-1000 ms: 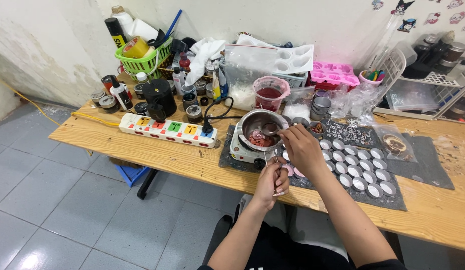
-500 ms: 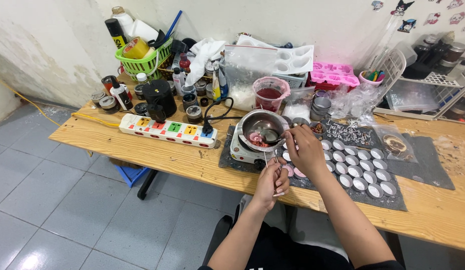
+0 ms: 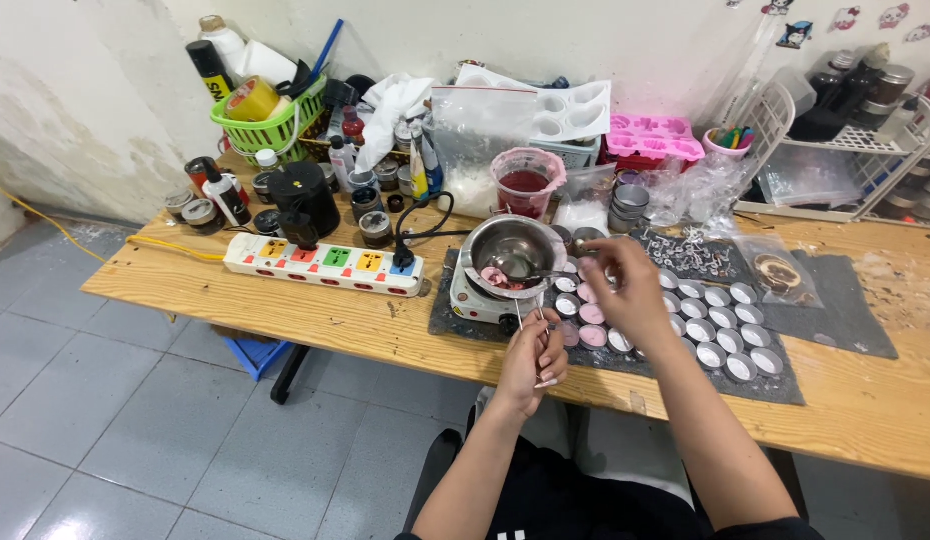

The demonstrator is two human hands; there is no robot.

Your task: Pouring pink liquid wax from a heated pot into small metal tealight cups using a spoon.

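Likely home craft bench: moulds [image 3: 653, 137], melting pot [image 3: 512, 255].

Bright even indoor light, soft shadows, sharp centre, wide-angle bending at edges (walls especially)

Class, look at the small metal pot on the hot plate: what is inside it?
Inside the metal pot lie pink lumps and a spoon's bowl, held by the right hand. The near wall hides part of the bottom.
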